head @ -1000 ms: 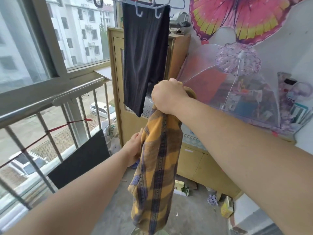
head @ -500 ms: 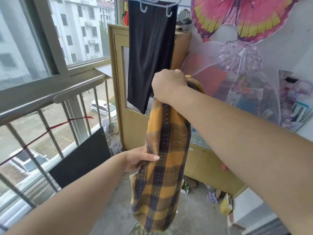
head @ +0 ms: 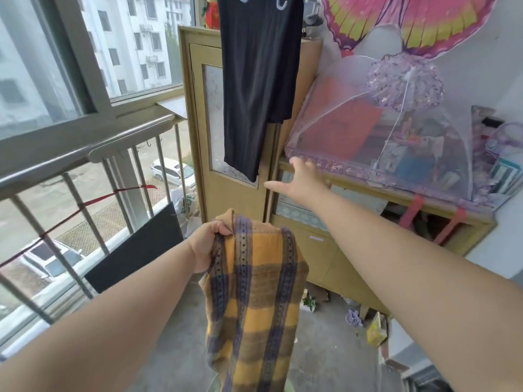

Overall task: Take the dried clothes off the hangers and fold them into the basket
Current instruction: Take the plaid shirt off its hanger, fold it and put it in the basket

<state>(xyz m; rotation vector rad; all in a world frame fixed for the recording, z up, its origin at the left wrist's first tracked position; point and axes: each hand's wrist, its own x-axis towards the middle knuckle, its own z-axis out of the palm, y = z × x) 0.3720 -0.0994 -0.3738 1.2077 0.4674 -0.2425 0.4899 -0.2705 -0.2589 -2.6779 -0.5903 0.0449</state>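
Note:
A yellow and purple plaid cloth (head: 254,301) hangs doubled over in front of me. My left hand (head: 208,244) grips its top left edge. Stretched out above and to the right is my right hand (head: 301,182), fingers spread and holding nothing, just below and right of the hem of a black garment (head: 254,80). That garment hangs from white hanger hooks (head: 278,1) at the top of the view. No basket is in view.
A metal balcony railing (head: 85,154) and a window run along the left. A yellow cabinet (head: 203,123) stands behind the black garment. On a low cupboard (head: 339,250) at the right sits a purple mesh food cover (head: 402,123). Small clutter lies on the concrete floor.
My right hand let go of the plaid cloth and reached out open toward the black garment. My left hand took the cloth's top edge, and the cloth now hangs lower.

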